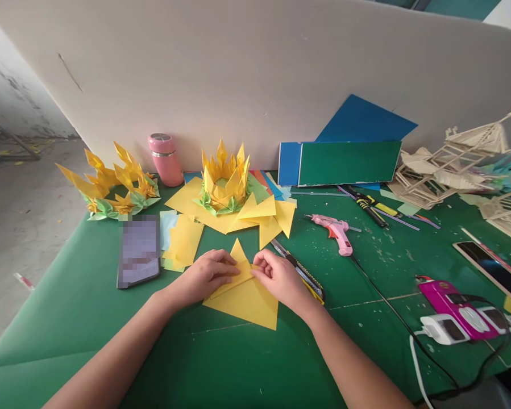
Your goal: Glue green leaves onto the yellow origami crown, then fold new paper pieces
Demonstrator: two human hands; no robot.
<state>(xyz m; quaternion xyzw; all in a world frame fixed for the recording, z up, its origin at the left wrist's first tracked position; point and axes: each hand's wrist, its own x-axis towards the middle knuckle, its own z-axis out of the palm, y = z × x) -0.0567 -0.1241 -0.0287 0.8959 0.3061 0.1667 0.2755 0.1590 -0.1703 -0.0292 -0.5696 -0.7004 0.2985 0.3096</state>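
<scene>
A sheet of yellow paper (pixel 249 307) lies on the green tabletop in front of me, with a folded strip across it and a pointed corner sticking up at the far side. My left hand (pixel 210 275) has its fingers bent and pressed together on the left part of the fold. At the right end of that fold, my right hand (pixel 281 279) pinches the paper between thumb and fingertips. Partly covered by my right hand is a utility knife (pixel 304 275). Behind the sheet are loose yellow pieces (pixel 268 218) of paper.
Two yellow paper crowns with green leaves, one left (pixel 119 190) and one centre (pixel 226 184), stand farther back. A pink bottle (pixel 165 160) and a phone (pixel 138 250) are left. Right are a pink glue gun (pixel 334 230) with a trailing cord, a magenta power strip (pixel 460 309) and stick models (pixel 426 170).
</scene>
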